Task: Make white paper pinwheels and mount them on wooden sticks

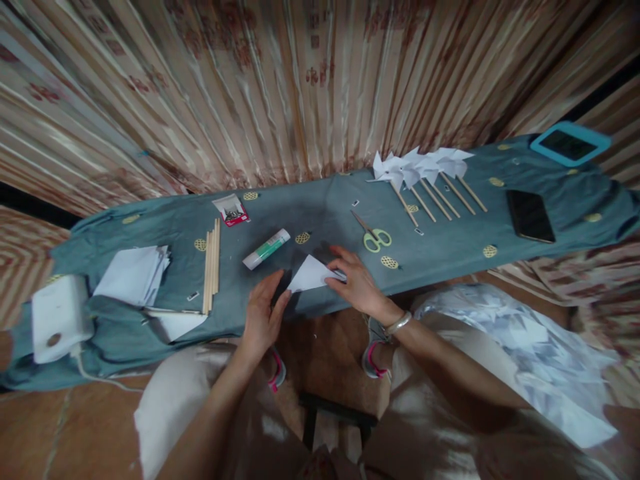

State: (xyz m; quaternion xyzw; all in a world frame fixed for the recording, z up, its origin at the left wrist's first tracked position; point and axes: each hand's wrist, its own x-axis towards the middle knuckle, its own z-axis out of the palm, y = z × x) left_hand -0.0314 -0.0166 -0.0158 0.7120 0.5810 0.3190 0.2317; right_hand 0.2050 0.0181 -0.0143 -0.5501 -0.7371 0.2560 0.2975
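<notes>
A white sheet of paper folded into a triangle [311, 275] lies near the table's front edge, between my hands. My right hand [357, 283], with a bangle on its wrist, grips the triangle's right corner; the thumb lies along the paper and the index finger reaches out above it. At the left corner is my left hand [264, 310], thumb tip at the paper and index finger apart from the thumb. Just beyond the left hand rests a glue stick [267, 249] with a green label. Scissors [373, 235] with light green handles lie past the right hand.
Several paper pinwheels on sticks [420, 168] lie at the back right, near a black phone [530, 215] and a blue-framed device [571, 143]. Leftward are wooden sticks [212, 267], a red-and-white packet [231, 210], stacked paper [131, 275] and a white corded box [60, 320].
</notes>
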